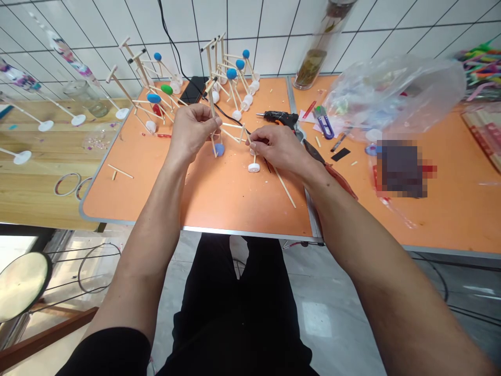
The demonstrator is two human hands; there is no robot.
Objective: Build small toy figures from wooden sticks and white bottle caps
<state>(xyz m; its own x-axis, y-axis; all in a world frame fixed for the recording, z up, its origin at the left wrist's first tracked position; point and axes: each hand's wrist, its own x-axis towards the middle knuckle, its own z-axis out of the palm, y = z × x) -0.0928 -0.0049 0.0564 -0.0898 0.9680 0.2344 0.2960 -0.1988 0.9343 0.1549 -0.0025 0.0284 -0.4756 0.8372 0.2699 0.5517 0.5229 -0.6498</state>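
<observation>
A small wooden stick frame (234, 132) with bottle-cap wheels, shaped like a little tricycle, stands on the orange table between my hands. My left hand (195, 130) pinches its upright front stick, above a blue cap (219, 150) at the foot. At the other end my right hand (276, 146) has its fingers closed at the frame's sticks, just over a white cap wheel (254, 167). The fingers partly hide the joint there. A long loose stick (284, 187) lies below my right hand. Behind are several similar stick models (230, 73) with blue and green caps.
A black glue gun (279, 118), purple-handled snips (324, 122) and red-handled pliers (340, 180) lie at the right. Further off are a clear plastic bag (395, 96) and a tall glass jar (313, 62). A phone (193, 90) and black cable sit behind my left hand.
</observation>
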